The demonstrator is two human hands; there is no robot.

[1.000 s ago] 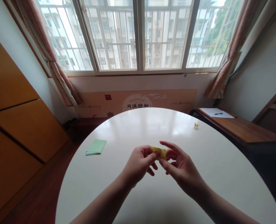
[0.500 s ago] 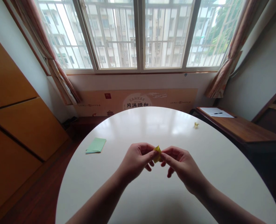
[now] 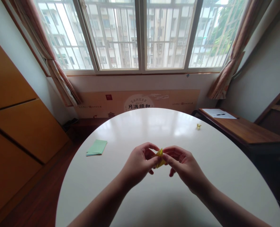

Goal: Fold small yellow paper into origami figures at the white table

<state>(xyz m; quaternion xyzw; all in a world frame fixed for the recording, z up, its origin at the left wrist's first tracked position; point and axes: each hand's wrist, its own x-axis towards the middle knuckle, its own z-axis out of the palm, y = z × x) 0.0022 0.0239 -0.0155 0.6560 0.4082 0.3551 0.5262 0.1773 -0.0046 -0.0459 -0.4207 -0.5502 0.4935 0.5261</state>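
Observation:
A small folded piece of yellow paper [image 3: 160, 161] is held up above the middle of the white round table [image 3: 154, 201]. My left hand [image 3: 141, 160] pinches its left side between thumb and fingers. From the other side, my right hand [image 3: 179, 160] grips the paper's right edge, thumb toward me. A pointed tip sticks up between the two hands, while the fingertips hide part of the folds. Farther back on the right of the table stands a small folded yellow paper figure [image 3: 199, 126], too small to make out its shape fully.
Green paper sheets [image 3: 97, 147] lie stacked at the table's left. Right of the table is a wooden desk [image 3: 253, 129] with a white sheet [image 3: 215, 113] and a dark pen on it. A printed cardboard panel [image 3: 177, 96] stands below the window.
My fingers have shifted slightly on the yellow paper, and more of its lower part shows between my thumbs. Both hands still hold it; the other papers lie where they were.

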